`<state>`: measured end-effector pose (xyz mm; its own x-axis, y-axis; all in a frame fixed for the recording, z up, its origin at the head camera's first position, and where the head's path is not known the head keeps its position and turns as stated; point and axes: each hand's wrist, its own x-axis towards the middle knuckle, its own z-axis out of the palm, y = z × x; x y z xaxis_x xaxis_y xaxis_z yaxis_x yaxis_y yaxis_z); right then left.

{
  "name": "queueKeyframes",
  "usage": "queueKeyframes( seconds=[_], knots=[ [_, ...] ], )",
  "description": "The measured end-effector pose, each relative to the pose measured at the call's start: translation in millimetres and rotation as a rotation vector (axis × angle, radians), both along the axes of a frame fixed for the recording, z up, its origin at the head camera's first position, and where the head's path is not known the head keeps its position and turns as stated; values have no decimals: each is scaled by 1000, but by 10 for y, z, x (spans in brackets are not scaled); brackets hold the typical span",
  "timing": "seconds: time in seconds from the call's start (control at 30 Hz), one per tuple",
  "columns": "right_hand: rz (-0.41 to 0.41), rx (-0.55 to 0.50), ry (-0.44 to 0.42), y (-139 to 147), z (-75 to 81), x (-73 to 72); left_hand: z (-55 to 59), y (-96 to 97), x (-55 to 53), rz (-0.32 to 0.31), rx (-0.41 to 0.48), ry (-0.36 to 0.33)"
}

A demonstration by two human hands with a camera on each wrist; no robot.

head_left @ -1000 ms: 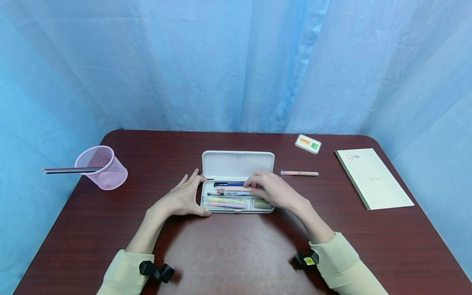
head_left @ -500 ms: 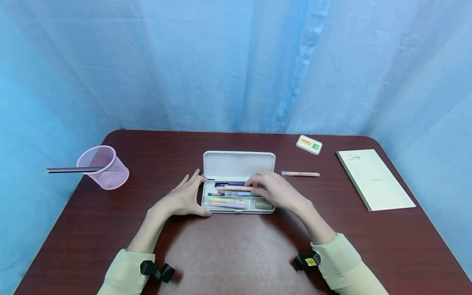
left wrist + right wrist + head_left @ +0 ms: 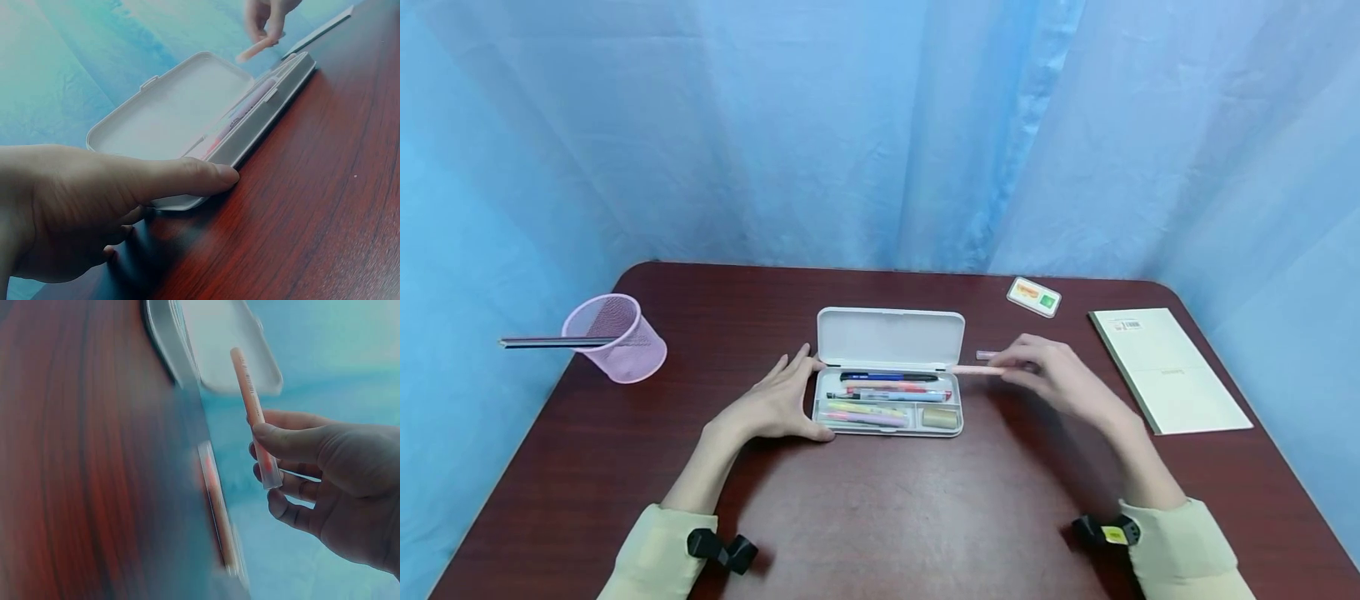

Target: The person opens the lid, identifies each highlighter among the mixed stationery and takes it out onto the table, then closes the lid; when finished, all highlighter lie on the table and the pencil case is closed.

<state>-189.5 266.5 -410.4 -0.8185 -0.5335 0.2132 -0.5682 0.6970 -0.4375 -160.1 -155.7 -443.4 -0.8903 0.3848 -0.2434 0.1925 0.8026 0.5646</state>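
Note:
My left hand (image 3: 771, 402) spreads around the left end of a white pencil case (image 3: 891, 337), its thumb at the front corner and a finger near the back. The case lies with its lid raised; inside are a blue pen (image 3: 880, 377), several other pens, yellow and purple highlighters (image 3: 867, 417) and an olive block (image 3: 939, 417). Right of the case, my right hand (image 3: 1063, 382) pinches a peach highlighter (image 3: 245, 381) by its clear-capped end, its other end pointing at the case. A similar highlighter (image 3: 217, 509) lies on the table behind that hand, partly hidden in the head view.
A pink mesh pen cup (image 3: 628, 350) with long thin pencils (image 3: 557, 342) leans at the far left. At the back right lies a small white case (image 3: 1033, 297) with orange and green patches. A pale notebook (image 3: 1172, 375) lies near the right edge of the table (image 3: 880, 517).
My right hand has lifted the peach highlighter out of the pencil case and moved right with it. My left hand has stayed at the case's left end.

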Motion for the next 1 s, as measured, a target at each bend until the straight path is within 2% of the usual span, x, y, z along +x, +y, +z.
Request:
queueKeyframes(
  seconds=[0.13, 0.3, 0.63, 1.0],
  knots=[
    [-43, 18, 33, 241, -29, -48, -3, -3, -2, -1, -1, -1],
    [-75, 58, 47, 383, -77, -108, -15, 2, 2, -2, 3, -2],
    [-120, 106, -6, 434, -153, -170, -3, 2, -2, -1, 9, 2],
    [-95, 153, -50, 421, -166, -164, -6, 0, 3, -1, 10, 3]
  ],
)
